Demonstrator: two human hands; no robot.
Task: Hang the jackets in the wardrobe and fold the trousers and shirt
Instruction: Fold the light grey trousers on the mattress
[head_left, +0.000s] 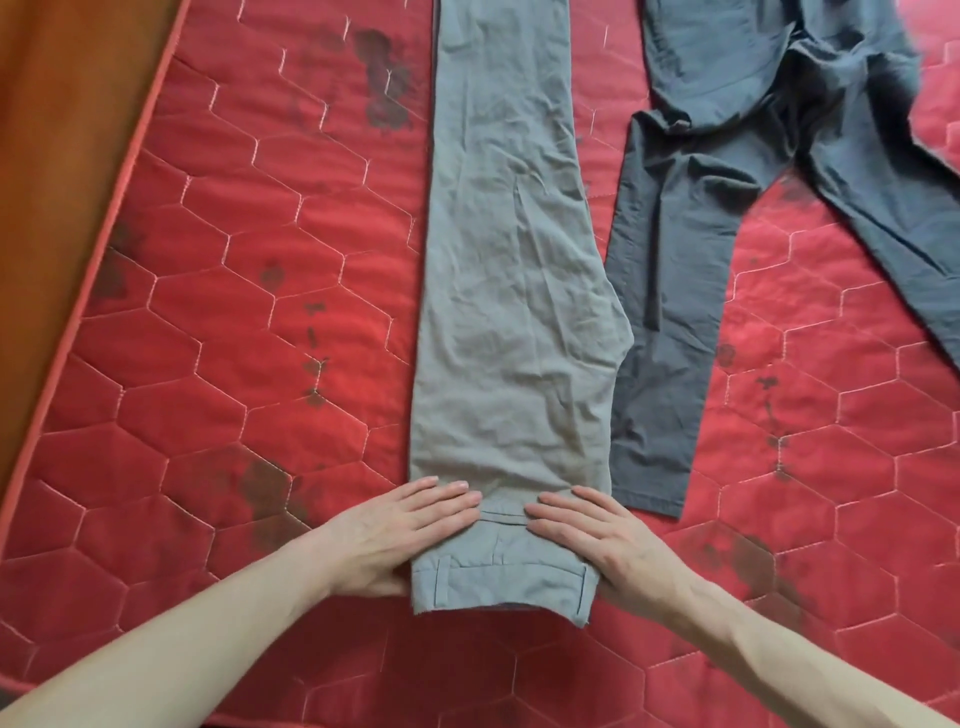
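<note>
I see the grey trousers (514, 291) lying long and straight on the red mattress (218, 322), one leg on top of the other, I think so they can be folded up neatly. The waist end is near me. My left hand (400, 535) lies flat on the left edge of the waist and my right hand (602, 545) lies flat on the right edge. The fingers (452, 493) are straight and close together. They grab nothing, they only press the cloth down, I guess to smooth it. Dark trousers (691, 244) lie spread out just beside the grey ones, touching their right side, not yet folded
</note>
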